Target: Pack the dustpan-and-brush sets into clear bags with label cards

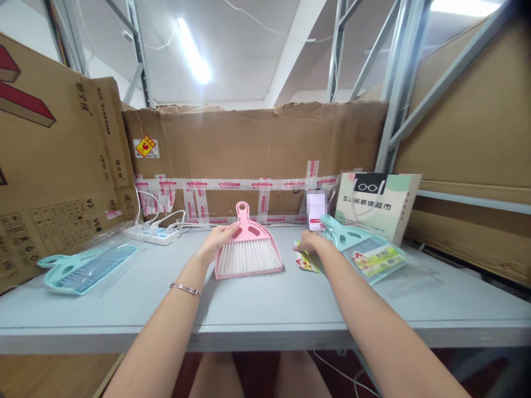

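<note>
A pink mini dustpan with a white-bristled brush (pixel 248 246) lies in the middle of the grey table (pixel 265 309). My left hand (pixel 218 239) rests on its left edge, fingers curled round the rim. My right hand (pixel 309 243) reaches to a small printed card (pixel 307 261) lying on the table, fingertips pinching its top edge. Just right of that hand lies a teal dustpan and brush set (pixel 365 249) in clear wrap with a colourful label.
Another teal dustpan set (pixel 85 266) in a clear bag lies at the far left. A white power strip (pixel 155 234) with cables sits at the back left. A paper gift bag (pixel 375 204) stands at the back right. Cardboard walls enclose the table.
</note>
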`<state>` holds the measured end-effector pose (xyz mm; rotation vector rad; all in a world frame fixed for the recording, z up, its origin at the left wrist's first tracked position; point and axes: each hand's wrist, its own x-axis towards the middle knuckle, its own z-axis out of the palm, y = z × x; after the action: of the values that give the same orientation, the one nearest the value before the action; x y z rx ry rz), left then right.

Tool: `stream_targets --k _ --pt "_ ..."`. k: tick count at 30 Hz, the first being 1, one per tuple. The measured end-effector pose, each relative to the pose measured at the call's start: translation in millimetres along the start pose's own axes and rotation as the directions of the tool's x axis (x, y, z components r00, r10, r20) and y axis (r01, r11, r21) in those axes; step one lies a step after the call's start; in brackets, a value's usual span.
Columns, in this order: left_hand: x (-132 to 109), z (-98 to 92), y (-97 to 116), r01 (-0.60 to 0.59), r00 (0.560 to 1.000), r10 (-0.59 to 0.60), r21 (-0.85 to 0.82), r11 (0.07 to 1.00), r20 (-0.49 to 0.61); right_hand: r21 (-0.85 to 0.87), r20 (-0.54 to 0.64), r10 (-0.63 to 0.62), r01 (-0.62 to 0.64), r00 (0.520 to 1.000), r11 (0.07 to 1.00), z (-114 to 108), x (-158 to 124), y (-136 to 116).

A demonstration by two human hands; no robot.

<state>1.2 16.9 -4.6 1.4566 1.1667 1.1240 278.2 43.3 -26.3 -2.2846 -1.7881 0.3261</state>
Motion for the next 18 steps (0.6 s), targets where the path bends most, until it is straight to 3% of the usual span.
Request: stream_targets --k 4,10,18 --pt "0.1 0.3 -0.2 -0.017 1.0 0.017 -0.009 1.0 0.003 0.082 0.186 0.101 -0.118 0.977 0.99 -5.9 -11.3 -4.7" --pt "2.5 -1.4 -1.7 -0.018 1.0 0.018 -0.01 1.0 -0.003 -0.04 -0.02 -0.005 0.004 1.0 0.999 -3.8 -11.4 -2.4" --pt "1.7 -1.4 -0.6 -0.024 0.999 0.021 -0.081 0.996 -0.043 -0.078 0.15 -0.039 0.052 0.988 0.996 -4.4 -9.4 -3.0"
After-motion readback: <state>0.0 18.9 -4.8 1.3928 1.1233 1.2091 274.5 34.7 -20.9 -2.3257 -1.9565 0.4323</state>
